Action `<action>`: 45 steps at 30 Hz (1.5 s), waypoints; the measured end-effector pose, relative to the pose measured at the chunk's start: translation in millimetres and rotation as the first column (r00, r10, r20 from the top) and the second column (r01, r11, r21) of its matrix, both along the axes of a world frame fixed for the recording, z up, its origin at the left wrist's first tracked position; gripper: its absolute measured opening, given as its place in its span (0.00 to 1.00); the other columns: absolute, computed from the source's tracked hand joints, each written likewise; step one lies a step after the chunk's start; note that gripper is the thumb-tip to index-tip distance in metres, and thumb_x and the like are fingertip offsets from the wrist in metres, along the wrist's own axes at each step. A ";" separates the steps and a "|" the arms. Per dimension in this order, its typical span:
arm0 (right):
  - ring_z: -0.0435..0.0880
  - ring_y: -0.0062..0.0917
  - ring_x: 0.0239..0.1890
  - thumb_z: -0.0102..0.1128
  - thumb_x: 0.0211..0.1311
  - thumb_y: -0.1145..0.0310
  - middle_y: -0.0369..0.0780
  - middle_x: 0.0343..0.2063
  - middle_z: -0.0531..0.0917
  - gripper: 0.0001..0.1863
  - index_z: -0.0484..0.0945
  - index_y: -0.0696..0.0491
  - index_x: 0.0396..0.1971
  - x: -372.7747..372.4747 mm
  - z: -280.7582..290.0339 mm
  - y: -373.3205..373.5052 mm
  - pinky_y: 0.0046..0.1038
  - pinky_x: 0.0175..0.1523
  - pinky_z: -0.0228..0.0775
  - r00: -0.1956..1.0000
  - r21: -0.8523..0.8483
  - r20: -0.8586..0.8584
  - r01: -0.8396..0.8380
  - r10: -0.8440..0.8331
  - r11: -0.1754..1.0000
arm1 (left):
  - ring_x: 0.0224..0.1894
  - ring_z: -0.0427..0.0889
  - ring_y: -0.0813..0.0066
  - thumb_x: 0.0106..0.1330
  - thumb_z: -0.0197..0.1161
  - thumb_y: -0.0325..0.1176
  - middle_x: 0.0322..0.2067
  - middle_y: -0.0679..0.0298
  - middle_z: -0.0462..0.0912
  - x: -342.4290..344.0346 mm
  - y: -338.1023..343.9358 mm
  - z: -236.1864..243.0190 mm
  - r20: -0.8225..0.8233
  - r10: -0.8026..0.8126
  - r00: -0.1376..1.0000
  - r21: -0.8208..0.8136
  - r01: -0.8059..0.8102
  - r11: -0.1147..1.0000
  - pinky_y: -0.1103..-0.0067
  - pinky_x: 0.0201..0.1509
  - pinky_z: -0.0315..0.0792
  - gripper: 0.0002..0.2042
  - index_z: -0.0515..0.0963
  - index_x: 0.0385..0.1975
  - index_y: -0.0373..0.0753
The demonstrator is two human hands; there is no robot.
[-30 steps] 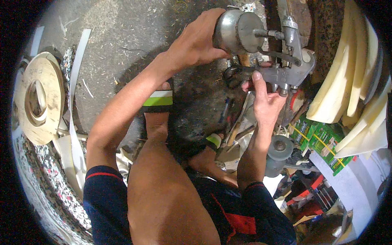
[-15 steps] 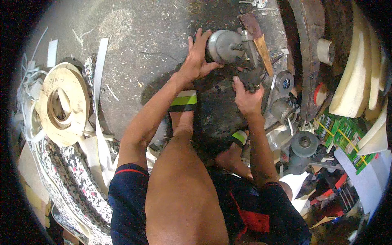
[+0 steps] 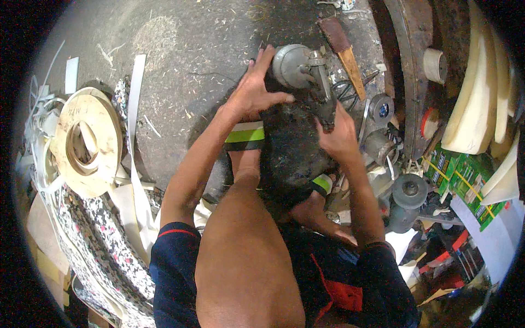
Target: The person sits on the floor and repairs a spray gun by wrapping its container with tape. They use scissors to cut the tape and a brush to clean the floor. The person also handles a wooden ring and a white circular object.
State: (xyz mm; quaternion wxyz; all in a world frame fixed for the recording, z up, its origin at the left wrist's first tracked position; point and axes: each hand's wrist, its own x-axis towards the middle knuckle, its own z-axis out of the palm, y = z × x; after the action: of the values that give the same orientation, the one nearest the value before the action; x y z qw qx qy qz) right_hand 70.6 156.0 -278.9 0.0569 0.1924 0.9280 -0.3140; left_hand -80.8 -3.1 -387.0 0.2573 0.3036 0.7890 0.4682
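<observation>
A grey metal spray gun with a round cup [image 3: 292, 66] is held above the dark floor in front of me. My right hand [image 3: 338, 134] is closed round its dark, grimy handle. Beside the cup, my left hand [image 3: 257, 85] is spread, its fingers along the left edge and its thumb stretched out below. Whether those fingertips press on the metal is hard to tell. Just right of the gun lies a tool with a wooden handle and a flat dark-red head [image 3: 334, 34].
White strip rolls [image 3: 112, 136] and speckled foam [image 3: 104, 235] lie at the left. On the right are a metal ring [image 3: 381, 108], a grey canister [image 3: 409, 191], green packages [image 3: 465, 188] and curved cream-coloured pieces [image 3: 470, 104]. My raised knee [image 3: 249, 246] stands between my arms.
The spray gun has shifted slightly left and down, its handle turning more upright. My right hand has moved with it. My left hand has slid a little down and left, its thumb now clear of the cup.
</observation>
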 end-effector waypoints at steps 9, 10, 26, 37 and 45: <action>0.57 0.47 0.68 0.68 0.36 0.76 0.47 0.70 0.53 0.53 0.53 0.51 0.69 -100.5 -0.2 65.9 0.43 0.71 0.52 0.734 0.344 0.035 -0.646 0.678 0.681 | 0.51 0.81 0.61 0.51 0.74 0.42 0.48 0.48 0.81 -13.7 23.1 31.3 0.405 0.273 0.873 0.013 -0.304 0.953 0.72 0.56 0.73 0.32 0.74 0.53 0.30; 0.54 0.47 0.70 0.67 0.38 0.74 0.45 0.72 0.49 0.54 0.51 0.49 0.71 -108.0 -6.0 67.3 0.46 0.71 0.52 0.677 0.400 0.119 -0.702 0.727 0.589 | 0.49 0.82 0.62 0.51 0.74 0.41 0.46 0.49 0.83 -12.0 23.7 32.5 0.391 0.302 0.869 0.001 -0.329 0.944 0.73 0.54 0.73 0.30 0.76 0.52 0.30; 0.52 0.40 0.72 0.54 0.56 0.69 0.40 0.72 0.52 0.40 0.51 0.49 0.71 -110.5 -31.3 69.0 0.50 0.73 0.41 0.648 0.423 0.157 -0.726 0.745 0.542 | 0.50 0.78 0.73 0.61 0.69 0.34 0.51 0.58 0.80 14.6 32.4 21.0 0.667 0.351 0.657 0.224 -0.626 0.747 0.73 0.54 0.72 0.21 0.75 0.52 0.35; 0.48 0.47 0.72 0.66 0.46 0.46 0.49 0.71 0.51 0.50 0.54 0.47 0.69 -141.7 -19.1 77.9 0.51 0.73 0.39 0.427 0.425 0.088 -0.833 0.900 0.354 | 0.72 0.43 0.41 0.44 0.77 0.44 0.68 0.44 0.52 0.3 -13.0 -21.6 -0.339 -0.044 0.940 -0.273 -0.054 0.961 0.48 0.72 0.38 0.54 0.49 0.67 0.28; 0.48 0.43 0.73 0.66 0.37 0.33 0.44 0.72 0.51 0.59 0.55 0.47 0.69 -146.2 -44.3 74.0 0.55 0.72 0.38 0.461 0.342 -0.029 -0.829 0.887 0.442 | 0.73 0.45 0.46 0.34 0.80 0.52 0.67 0.53 0.59 -7.2 26.9 -20.1 -0.281 -0.092 0.955 -0.251 0.020 0.968 0.44 0.71 0.33 0.58 0.55 0.67 0.36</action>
State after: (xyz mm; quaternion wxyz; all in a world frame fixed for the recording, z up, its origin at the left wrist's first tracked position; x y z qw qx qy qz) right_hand -75.6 230.0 -323.2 0.0856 -0.3341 0.9304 -0.1244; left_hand -88.1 23.8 -407.2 0.1876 0.3573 0.8609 0.3099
